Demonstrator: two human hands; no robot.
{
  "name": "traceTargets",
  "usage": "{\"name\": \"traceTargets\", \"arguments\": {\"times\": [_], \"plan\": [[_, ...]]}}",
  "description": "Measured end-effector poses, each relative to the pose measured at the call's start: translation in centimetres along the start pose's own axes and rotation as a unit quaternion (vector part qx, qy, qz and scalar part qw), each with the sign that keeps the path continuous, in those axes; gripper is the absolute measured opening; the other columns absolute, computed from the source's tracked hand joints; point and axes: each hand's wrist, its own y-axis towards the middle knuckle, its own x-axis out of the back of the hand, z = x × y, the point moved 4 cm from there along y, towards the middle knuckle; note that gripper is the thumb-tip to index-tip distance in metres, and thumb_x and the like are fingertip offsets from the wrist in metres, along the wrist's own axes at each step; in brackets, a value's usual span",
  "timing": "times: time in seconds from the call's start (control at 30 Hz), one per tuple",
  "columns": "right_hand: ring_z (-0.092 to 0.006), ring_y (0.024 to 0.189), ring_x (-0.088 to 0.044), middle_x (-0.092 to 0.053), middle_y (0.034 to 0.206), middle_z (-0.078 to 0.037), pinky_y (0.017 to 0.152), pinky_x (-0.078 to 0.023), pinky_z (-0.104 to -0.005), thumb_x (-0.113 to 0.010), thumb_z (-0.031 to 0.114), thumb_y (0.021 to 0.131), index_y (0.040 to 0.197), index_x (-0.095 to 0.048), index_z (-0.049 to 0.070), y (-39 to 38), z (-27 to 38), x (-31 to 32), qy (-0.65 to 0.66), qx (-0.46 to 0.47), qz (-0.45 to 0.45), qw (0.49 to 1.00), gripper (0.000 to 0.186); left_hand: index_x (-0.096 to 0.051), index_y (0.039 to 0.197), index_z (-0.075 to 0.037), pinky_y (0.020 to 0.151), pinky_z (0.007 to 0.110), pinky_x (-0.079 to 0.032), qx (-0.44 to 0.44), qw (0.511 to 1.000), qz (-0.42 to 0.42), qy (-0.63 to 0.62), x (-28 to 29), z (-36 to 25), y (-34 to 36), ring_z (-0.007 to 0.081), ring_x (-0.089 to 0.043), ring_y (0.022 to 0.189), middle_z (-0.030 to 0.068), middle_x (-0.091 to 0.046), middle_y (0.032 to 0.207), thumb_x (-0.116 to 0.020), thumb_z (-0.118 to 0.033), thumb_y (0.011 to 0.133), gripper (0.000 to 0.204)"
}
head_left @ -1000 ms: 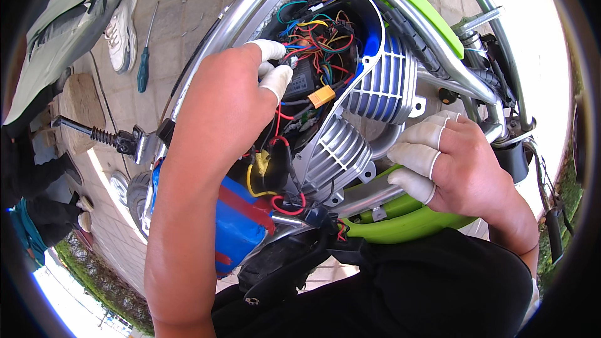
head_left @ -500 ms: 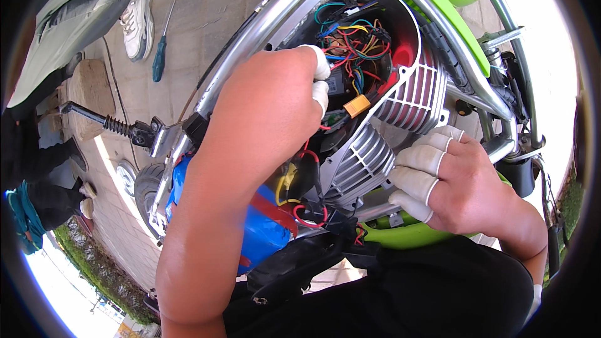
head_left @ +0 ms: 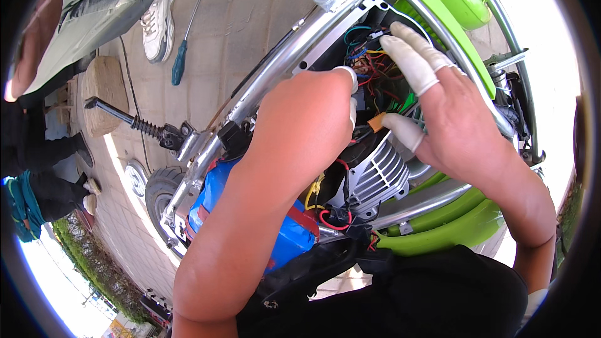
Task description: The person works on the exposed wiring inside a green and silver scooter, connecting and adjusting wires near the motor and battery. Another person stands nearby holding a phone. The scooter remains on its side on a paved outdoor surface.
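Observation:
My left hand, with white coverings on its fingertips, is curled closed at the near side of a dark compartment in a small vehicle's metal frame. Whatever its fingers hold is hidden behind the hand. Over the far side of the compartment my right hand is spread, its covered fingers stretched above a tangle of coloured wires. Its thumb lies beside a yellow connector. Below is a white ribbed cover, and a blue wrapped pack shows under my left forearm.
A teal-handled screwdriver lies on the paving beside another person's white shoe. A kickstand with a spring juts out left, near a wheel and a stone block. Green body panels border the frame.
My right hand has moved up and left from beside the ribbed cover to the wires, its fingers spreading. The whole view has shifted; my left hand stays closed at the compartment.

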Motion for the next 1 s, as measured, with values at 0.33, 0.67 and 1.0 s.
{"name": "traceTargets", "arguments": {"times": [0.33, 0.67, 1.0], "plan": [[-0.0364, 0.1, -0.072, -0.065, 0.125, -0.034, 0.109, -0.043, -0.0582, -0.068, 0.03, 0.089, 0.13, -0.059, -0.014, -0.1, 2.8, -2.8, -0.017, 0.005, 0.101, 0.995, 0.061, -0.074, 0.108, -0.008, 0.074, 0.051, -0.054, 0.018, 0.999, 0.033, 0.012, -0.1, -0.2, -0.4, 0.0428, -0.069, 0.083, 0.0219, -0.071, 0.086, -0.069, -0.015, 0.088, 0.022], [-0.0427, 0.115, -0.065, -0.062, 0.129, -0.032, 0.096, -0.054, -0.049, -0.067, 0.03, 0.089, 0.137, -0.057, -0.008, 4.2, -0.5, -1.1, -0.077, 0.0, 0.105, 0.991, 0.062, -0.069, 0.091, -0.004, 0.07, 0.048, -0.055, -0.022, 0.995, 0.083, 0.042, -0.3, -0.3, -0.7, 0.0359, -0.07, 0.08, 0.0155, -0.068, 0.082, -0.073, -0.014, 0.081, 0.015], [-0.0477, 0.114, -0.067, -0.069, 0.113, -0.036, 0.115, -0.037, -0.0601, -0.057, 0.052, 0.097, 0.142, -0.053, -0.014, 2.5, 0.6, -2.6, -0.096, 0.013, 0.247, 0.964, 0.079, -0.073, 0.115, -0.006, 0.066, 0.045, -0.055, -0.026, 0.997, 0.063, 0.025, -0.2, 0.0, -0.9, 0.0321, -0.068, 0.073, 0.0126, -0.067, 0.076, -0.072, -0.013, 0.087, 0.029]]}}
